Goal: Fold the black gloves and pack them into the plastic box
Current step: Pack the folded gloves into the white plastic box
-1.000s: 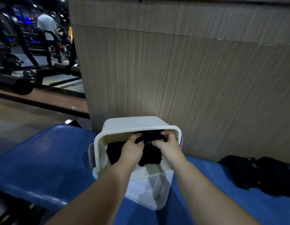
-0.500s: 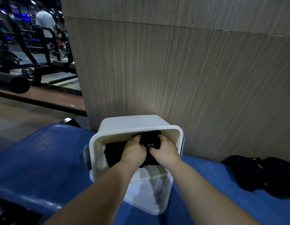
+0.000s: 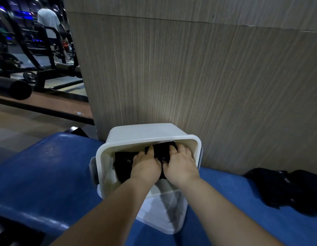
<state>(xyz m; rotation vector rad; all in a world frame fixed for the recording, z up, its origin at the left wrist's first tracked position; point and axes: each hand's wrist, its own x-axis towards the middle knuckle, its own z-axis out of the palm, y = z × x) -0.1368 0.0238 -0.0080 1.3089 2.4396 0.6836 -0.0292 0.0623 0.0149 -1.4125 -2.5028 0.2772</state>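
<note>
A gym lies behind, with dark racks and weight plates off to the left, and a wall (image 3: 189,77) of grey-brown, wood-grained panels rises straight ahead. Against it runs a blue padded bench (image 3: 38,174), smooth and slightly shiny. On the bench a white plastic box (image 3: 145,132) with rounded corners and thin, stiff walls tips its mouth toward the person. Inside lie the black gloves (image 3: 124,162), folded into soft, matte bundles with small white marks. The right hand (image 3: 180,166) rests on them with fingers spread. The left hand (image 3: 145,166) sits close beside it on the cloth, though I cannot tell whether it presses or pinches. The gloves look light and limp and likely to spring open, so a flat push on the fold suits them. A black heap (image 3: 287,189), probably more gloves, waits well apart on the right.
</note>
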